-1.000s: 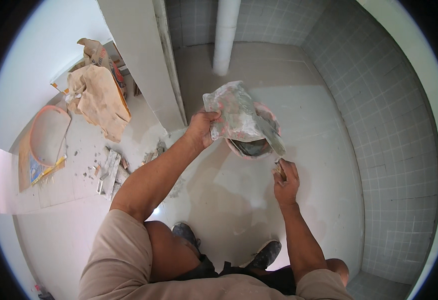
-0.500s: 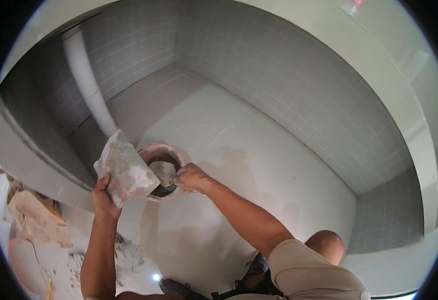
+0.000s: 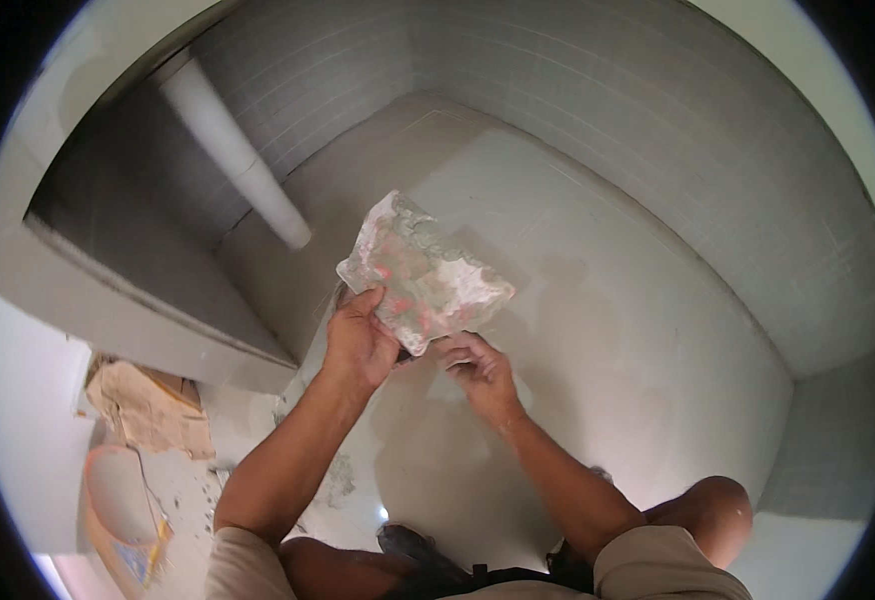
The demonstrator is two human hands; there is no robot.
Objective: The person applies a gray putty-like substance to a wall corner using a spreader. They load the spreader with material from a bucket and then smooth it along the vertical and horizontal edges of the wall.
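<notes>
Smeared sheet is pinched by the left hand; the right hand curls near it, its grip I cannot tell. Far gray walls edge pale floor.

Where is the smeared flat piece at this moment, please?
In the head view, the smeared flat piece is near the centre, held in the left hand at its lower left edge, with the right hand just below.
</notes>
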